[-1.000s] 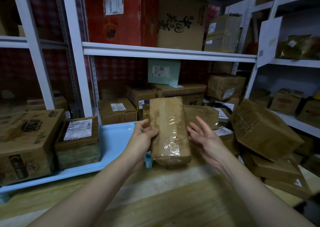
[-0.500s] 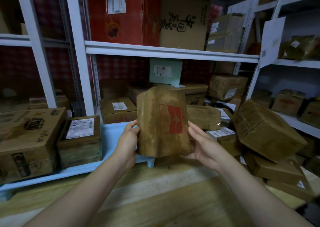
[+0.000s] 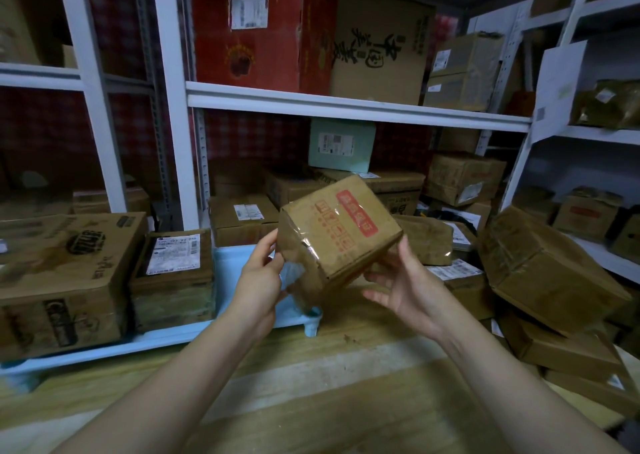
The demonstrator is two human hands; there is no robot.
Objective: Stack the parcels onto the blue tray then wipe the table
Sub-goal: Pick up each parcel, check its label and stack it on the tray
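A brown taped parcel point(image 3: 337, 237) with red print on its top face is tilted in the air above the right end of the blue tray point(image 3: 228, 266). My left hand point(image 3: 261, 273) grips its left side. My right hand point(image 3: 401, 287) supports it from underneath on the right. On the tray's left part stand a large printed carton point(image 3: 65, 277) and a smaller parcel point(image 3: 173, 277) with a white label. Several more brown parcels point(image 3: 547, 266) lie heaped on the wooden table point(image 3: 311, 384) to the right.
White metal shelving point(image 3: 346, 105) rises behind the tray, loaded with red, brown and pale green boxes. More shelves with boxes stand at the right. A flat parcel point(image 3: 561, 346) lies near the table's right edge.
The parcel has been turned in both hands from upright on its end to tilted, its red-printed face now upward. It has shifted slightly right and higher over the tray's end.
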